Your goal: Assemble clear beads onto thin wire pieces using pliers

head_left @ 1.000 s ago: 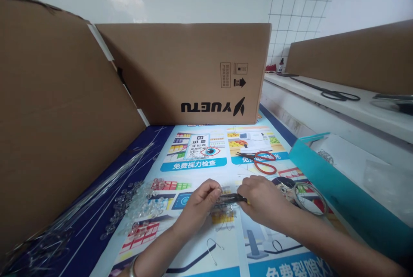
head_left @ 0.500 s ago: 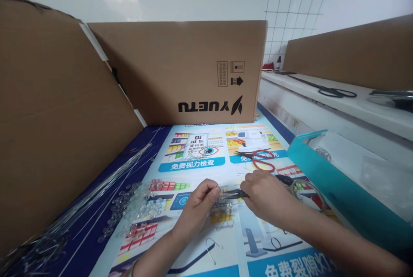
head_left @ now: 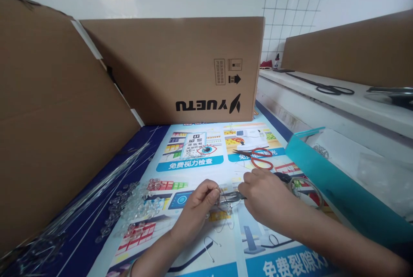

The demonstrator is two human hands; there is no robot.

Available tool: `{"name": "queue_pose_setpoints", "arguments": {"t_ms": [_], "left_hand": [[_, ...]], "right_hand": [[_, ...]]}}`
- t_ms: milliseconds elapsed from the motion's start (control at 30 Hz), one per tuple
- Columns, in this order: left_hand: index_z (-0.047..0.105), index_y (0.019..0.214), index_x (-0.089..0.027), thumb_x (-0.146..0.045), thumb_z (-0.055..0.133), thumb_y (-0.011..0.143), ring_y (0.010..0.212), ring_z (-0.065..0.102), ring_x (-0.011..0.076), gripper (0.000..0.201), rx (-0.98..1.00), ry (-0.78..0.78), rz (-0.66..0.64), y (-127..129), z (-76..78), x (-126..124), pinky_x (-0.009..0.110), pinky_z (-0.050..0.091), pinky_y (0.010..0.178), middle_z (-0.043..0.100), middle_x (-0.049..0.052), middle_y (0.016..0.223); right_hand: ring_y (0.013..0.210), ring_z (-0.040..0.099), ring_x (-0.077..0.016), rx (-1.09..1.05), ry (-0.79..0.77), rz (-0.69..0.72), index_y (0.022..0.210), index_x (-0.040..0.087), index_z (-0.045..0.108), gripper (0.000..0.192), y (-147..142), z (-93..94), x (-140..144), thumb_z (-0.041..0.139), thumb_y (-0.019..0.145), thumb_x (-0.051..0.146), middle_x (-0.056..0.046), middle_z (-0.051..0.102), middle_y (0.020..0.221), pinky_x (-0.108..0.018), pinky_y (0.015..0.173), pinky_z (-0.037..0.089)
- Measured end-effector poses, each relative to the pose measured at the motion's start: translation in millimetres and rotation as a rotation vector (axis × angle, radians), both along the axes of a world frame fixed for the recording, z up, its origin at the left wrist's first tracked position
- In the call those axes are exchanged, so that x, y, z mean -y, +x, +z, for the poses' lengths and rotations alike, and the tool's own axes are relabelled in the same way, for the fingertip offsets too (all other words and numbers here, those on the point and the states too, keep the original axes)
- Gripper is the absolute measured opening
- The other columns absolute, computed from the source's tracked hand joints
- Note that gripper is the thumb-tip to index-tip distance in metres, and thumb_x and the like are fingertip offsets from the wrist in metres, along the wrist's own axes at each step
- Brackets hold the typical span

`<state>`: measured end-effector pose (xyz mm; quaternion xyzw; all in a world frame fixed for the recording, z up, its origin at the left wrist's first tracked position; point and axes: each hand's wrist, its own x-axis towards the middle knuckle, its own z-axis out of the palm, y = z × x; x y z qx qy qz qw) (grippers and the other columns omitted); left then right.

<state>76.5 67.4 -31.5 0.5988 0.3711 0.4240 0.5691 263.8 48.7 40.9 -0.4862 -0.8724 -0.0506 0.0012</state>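
Pinching thin wire piece [head_left: 222,195] w/ left hand [head_left: 196,210], fingertips closed tight on its near end, just above printed poster [head_left: 193,163] covering surface. Gripping small dark pliers [head_left: 234,196] in right hand [head_left: 267,201], fingers wrapped shut round handles; plier tip meeting wire between both hands. Cannot tell whether plier nose actually clamping wire or only touching, too small.

Judging handling: wire looking v. light, springy, thin enough to kink if bent sharply; prob. slippery between bare fingers. Holding close to working point, not far end, seeming best to stop it whipping. Clear beads likely hard, smooth, prone to rolling.

Noting surroundings:
- clear bead pile [head_left: 135,201] lying left of hands, near but apart.
- long straight wire bundle [head_left: 97,193] lying further left along cardboard wall [head_left: 54,130].
- bent wire hook [head_left: 211,247] lying on poster just below left hand.
- red-handled scissors [head_left: 260,158] lying beyond right hand, apart.
- wire ring [head_left: 306,191] lying just right of right hand.
- teal box [head_left: 329,182] standing at right edge, open side facing away.
- brown carton [head_left: 180,70] standing upright at back, print upside down.
- black scissors [head_left: 329,89] lying on white shelf at far right, well apart.
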Motion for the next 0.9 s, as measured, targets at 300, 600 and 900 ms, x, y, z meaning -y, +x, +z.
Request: {"name": "queue_pose_setpoints", "arguments": {"t_ms": [300, 600, 900], "left_hand": [[0.048, 0.078, -0.019, -0.031, 0.045, 0.086, 0.07, 0.04, 0.0128, 0.015, -0.05, 0.059, 0.085, -0.7, -2.6, -0.4, 0.023, 0.033, 0.065, 0.045, -0.001, 0.074], [0.048, 0.078, -0.019, -0.031, 0.045, 0.085, 0.067, 0.037, 0.0127, 0.015, -0.072, 0.09, 0.131, 1.3, -3.4, 0.9, 0.022, 0.033, 0.064, 0.042, -0.001, 0.071], [0.046, 0.074, -0.019, -0.032, 0.045, 0.085, 0.066, 0.036, 0.0133, 0.017, -0.077, 0.093, 0.171, 2.6, -4.2, 1.6, 0.023, 0.032, 0.064, 0.04, -0.001, 0.07]], "right_hand": [[0.072, 0.049, -0.0187, -0.024, -0.046, -0.075, 0.077, 0.018, 0.06, 0.014, -6.4, -2.7, 2.3, 0.046, 0.073, 0.016, -0.007, 0.058, 0.078, -0.03, 0.061, 0.027], [0.07, 0.051, -0.0186, -0.031, -0.059, -0.086, 0.078, 0.017, 0.061, 0.014, -7.6, -8.5, 1.5, 0.047, 0.074, 0.016, -0.007, 0.059, 0.077, -0.029, 0.059, 0.028], [0.069, 0.053, -0.0195, -0.012, -0.046, -0.074, 0.078, 0.018, 0.059, 0.013, -10.7, -17.4, 0.9, 0.046, 0.074, 0.014, -0.006, 0.06, 0.077, -0.03, 0.059, 0.03]]}}
